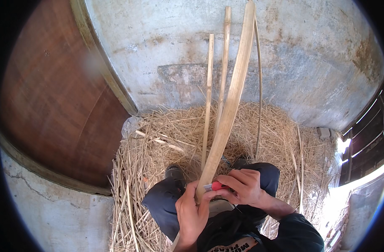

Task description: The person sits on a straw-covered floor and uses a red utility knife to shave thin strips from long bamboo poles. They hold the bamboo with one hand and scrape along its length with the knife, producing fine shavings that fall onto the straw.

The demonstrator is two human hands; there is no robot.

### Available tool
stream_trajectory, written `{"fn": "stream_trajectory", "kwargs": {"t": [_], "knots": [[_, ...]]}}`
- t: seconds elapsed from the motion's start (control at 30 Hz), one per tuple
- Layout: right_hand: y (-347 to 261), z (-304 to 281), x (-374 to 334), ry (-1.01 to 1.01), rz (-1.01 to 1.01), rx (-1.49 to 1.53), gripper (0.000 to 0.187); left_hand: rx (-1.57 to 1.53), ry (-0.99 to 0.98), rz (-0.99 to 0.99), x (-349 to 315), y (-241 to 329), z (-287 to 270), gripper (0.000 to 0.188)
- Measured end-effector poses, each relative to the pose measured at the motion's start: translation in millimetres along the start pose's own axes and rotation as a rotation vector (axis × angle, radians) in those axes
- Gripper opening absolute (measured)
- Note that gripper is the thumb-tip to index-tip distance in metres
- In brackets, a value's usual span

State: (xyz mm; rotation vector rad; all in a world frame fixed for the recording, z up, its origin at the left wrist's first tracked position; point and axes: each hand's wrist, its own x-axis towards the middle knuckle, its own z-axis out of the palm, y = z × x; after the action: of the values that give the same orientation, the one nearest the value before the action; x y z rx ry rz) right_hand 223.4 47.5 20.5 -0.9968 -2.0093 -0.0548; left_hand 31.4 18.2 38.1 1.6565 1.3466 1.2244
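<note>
Left hand [191,211] clasps lower end of bamboo strip [231,109], strip rising before wall [305,63]; right hand [247,185] grips red-handled blade [217,185] at strip's edge. Best keep angle shallow, left thumb [204,204] clear.

The place looked like a rough makeshift workshop for wood or cane. Straw-like shavings and thin offcuts [280,130] lay thick over the floor, heaped up to the foot of a bare, stained wall [314,46] on the far side. Slender pale rods [226,50] stood upright in front of it, and a red-handled blade [217,185] was at the near end of a broad strip [232,109]. A framed brown panel [57,96] filled the left; daylight came through gaps between dark slats [364,134] on the right.
</note>
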Motion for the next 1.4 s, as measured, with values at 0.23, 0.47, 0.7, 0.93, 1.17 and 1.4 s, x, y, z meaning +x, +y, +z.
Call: {"fn": "stream_trajectory", "kwargs": {"t": [0.23,0.47,0.7,0.93,1.17,1.4], "knots": [[-1.4,-1.8,2.4,0.005,0.001,-0.036,0.038,0.040,0.026,-0.013,-1.9,-2.1,1.9,0.018],[-2.1,-1.8,1.9,0.022,0.011,-0.073,0.037,0.081,0.003,-0.052,-4.0,-2.7,3.2,0.020],[1.6,1.1,-3.2,0.060,0.012,-0.111,0.033,0.102,-0.055,-0.128,-4.9,0.0,0.9,0.023],[11.6,-4.5,-4.5,0.067,0.033,-0.141,0.031,0.110,-0.075,-0.126,-17.8,-11.6,0.4,0.023],[23.6,-9.1,2.7,0.081,0.063,-0.146,0.032,0.142,-0.030,-0.082,-31.5,-24.1,-0.5,0.019],[23.3,-6.7,6.7,0.056,0.037,-0.141,0.032,0.152,-0.046,-0.134,-37.5,-23.5,-11.7,0.023]]}}
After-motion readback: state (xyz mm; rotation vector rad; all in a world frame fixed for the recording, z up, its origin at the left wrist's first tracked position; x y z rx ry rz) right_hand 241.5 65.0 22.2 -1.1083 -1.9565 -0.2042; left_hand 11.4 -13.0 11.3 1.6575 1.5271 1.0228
